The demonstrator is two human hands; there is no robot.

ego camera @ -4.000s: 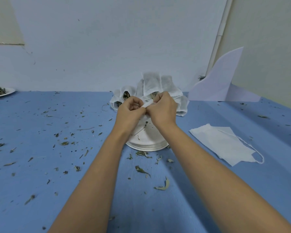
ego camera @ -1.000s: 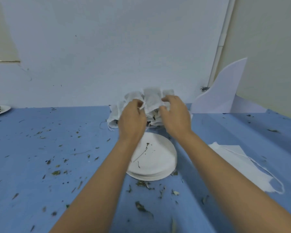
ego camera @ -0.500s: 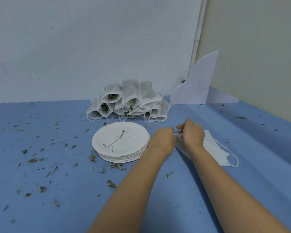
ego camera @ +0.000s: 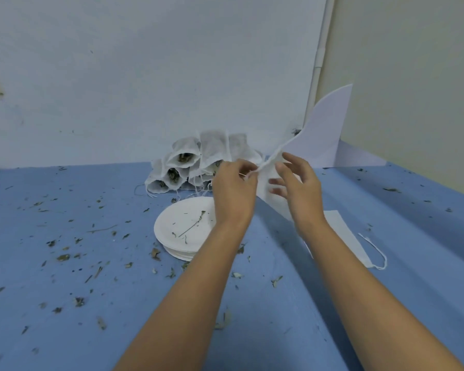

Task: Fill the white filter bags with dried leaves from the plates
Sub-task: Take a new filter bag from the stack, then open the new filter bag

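Head view: above a blue table (ego camera: 418, 266), the left hand (ego camera: 233, 190) pinches the top edge of an empty white filter bag (ego camera: 264, 187). The right hand (ego camera: 299, 190) touches it, fingers spread (not curled). Filled bags (ego camera: 196, 162) are piled behind the stacked plates (ego camera: 182, 226).

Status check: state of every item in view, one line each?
held filter bag, looks empty, held in the air
left hand, pinching its top edge
right hand, fingers spread at the bag's side; grip unclear
bag pile, filled, heaped
plate stack, top plate nearly bare, one stem and a few scraps
spare bags, empty, lying flat
table, strewn with leaf scraps
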